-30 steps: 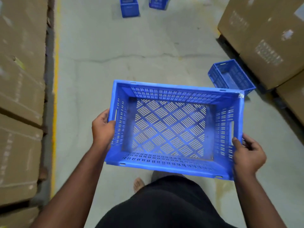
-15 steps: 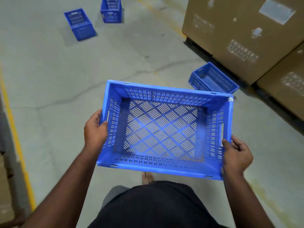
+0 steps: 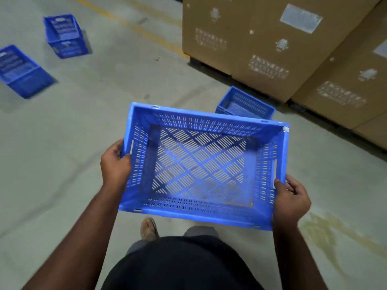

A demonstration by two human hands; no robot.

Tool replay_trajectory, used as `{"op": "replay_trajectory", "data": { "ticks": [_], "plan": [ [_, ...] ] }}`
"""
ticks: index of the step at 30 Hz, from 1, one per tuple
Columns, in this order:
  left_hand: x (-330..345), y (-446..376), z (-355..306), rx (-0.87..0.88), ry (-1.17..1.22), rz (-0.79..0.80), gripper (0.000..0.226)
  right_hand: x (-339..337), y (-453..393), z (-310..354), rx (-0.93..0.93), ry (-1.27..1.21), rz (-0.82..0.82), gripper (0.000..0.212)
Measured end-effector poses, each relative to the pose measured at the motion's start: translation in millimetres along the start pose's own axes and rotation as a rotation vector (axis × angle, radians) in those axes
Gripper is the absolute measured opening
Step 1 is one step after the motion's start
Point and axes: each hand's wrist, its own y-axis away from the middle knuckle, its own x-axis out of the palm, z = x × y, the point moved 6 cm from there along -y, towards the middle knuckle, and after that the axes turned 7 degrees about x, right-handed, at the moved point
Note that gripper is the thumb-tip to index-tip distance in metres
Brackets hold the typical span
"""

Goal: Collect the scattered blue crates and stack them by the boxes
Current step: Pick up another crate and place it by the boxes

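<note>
I carry an empty blue slotted crate (image 3: 201, 162) level in front of my body. My left hand (image 3: 115, 164) grips its left end wall and my right hand (image 3: 291, 197) grips its right end wall near the handle slot. Just beyond it, another blue crate (image 3: 245, 104) sits on the floor against the large cardboard boxes (image 3: 261, 45), partly hidden by the carried crate. Two more blue crates lie on the floor at the far left: one (image 3: 21, 71) at the frame edge, the other (image 3: 65, 35) further back.
The cardboard boxes stand on dark pallets along the right side. A yellow floor line (image 3: 134, 28) runs diagonally at the top. The concrete floor (image 3: 62, 143) has a yellowish stain (image 3: 320, 229) at the lower right. My foot (image 3: 148, 228) shows below the crate.
The view has swung right and moved closer to the boxes: the crate by the boxes is nearer and partly covered by the carried one, and the two far crates have slid left. Both grips are unchanged.
</note>
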Motion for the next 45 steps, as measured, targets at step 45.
{"op": "replay_trajectory", "data": {
  "ticks": [45],
  "plan": [
    [902, -597, 127, -0.177, -0.175, 0.722, 0.062, 447, -733, -34, 0.453, -0.073, -0.519, 0.045]
  ]
}}
